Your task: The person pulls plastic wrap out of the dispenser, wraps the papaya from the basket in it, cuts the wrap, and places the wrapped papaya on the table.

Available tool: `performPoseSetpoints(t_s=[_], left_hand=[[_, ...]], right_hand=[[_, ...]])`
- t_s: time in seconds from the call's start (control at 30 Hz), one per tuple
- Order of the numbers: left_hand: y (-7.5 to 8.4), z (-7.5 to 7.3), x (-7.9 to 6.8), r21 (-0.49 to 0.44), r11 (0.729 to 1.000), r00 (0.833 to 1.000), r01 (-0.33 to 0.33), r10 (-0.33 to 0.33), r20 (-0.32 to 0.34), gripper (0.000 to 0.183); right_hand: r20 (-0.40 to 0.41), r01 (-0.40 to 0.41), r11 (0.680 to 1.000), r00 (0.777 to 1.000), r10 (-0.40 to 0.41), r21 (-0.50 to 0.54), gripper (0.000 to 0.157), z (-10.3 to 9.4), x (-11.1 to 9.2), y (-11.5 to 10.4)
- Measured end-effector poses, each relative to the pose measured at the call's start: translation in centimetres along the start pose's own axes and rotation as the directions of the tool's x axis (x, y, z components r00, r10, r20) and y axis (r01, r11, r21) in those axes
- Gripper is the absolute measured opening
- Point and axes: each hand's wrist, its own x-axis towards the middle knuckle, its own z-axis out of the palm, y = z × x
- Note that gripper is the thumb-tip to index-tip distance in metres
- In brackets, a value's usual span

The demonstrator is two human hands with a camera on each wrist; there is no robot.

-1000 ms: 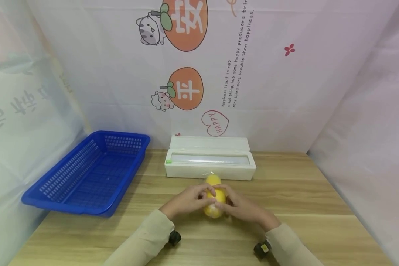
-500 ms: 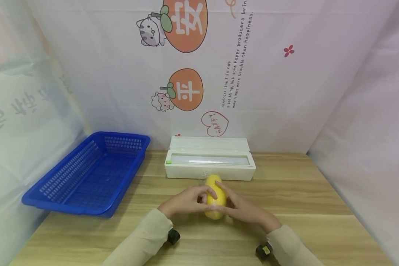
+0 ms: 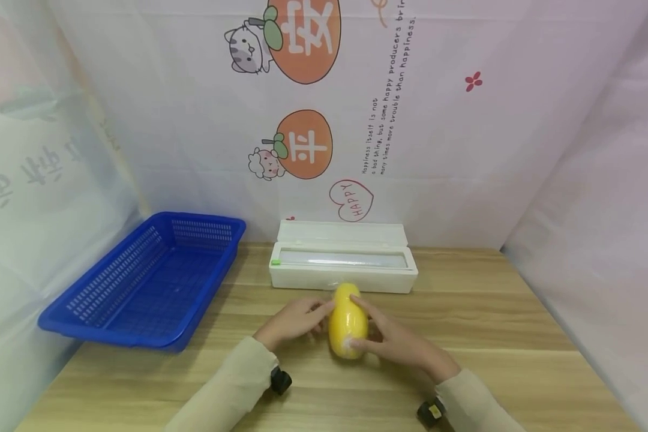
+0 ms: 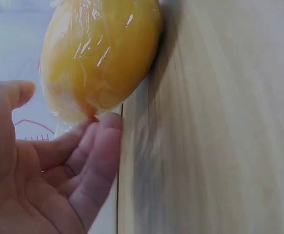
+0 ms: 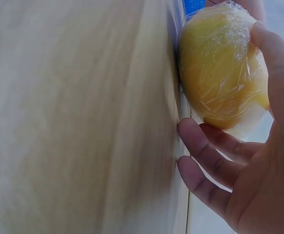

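A yellow fruit (image 3: pixel 348 324), long and narrower at its far end, lies on the wooden table wrapped in clear cling film. Bunched film shows whitish at its near end. My right hand (image 3: pixel 402 342) holds it from the right, thumb at the near end and index finger along the upper side; the thumb presses the wrapped fruit (image 5: pixel 222 68) in the right wrist view. On the other side, my left hand (image 3: pixel 294 323) has its fingertips right at the fruit's left side. In the left wrist view the left thumb (image 4: pixel 22 92) stands apart from the film.
Just behind the fruit stands a white cling film box (image 3: pixel 342 279), lid raised, with a roll inside and a green slider at its left end. A blue plastic basket (image 3: pixel 197 315) sits at the left. Printed white cloth (image 3: pixel 437 150) encloses the back and sides.
My left hand has drawn back leftward from the fruit's top, uncovering more of it. My right hand stays on the fruit, which now lies with its wrapped near end in view.
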Motion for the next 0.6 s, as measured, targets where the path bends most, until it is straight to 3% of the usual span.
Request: performPoseSetpoints(t_s=[0.27, 0.47, 0.6], left_hand=[[0.7, 0.3, 1.9, 0.072, 0.997, 0.999, -0.004, 0.000, 0.050, 0.067], [-0.1, 0.2, 4.3, 0.046, 0.998, 0.994, -0.042, 0.037, 0.107, 0.062], [0.0, 0.1, 5.2, 0.043, 0.999, 0.992, -0.026, 0.020, 0.124, 0.058]], right_hand=[[-0.032, 0.033, 0.999, 0.999, -0.034, -0.035, 0.089, 0.3, 0.1, 0.3], [-0.031, 0.049, 0.998, 0.998, -0.050, -0.031, 0.087, 0.2, 0.2, 0.3], [-0.006, 0.062, 0.998, 0.998, -0.062, -0.022, 0.086, 0.1, 0.2, 0.3]])
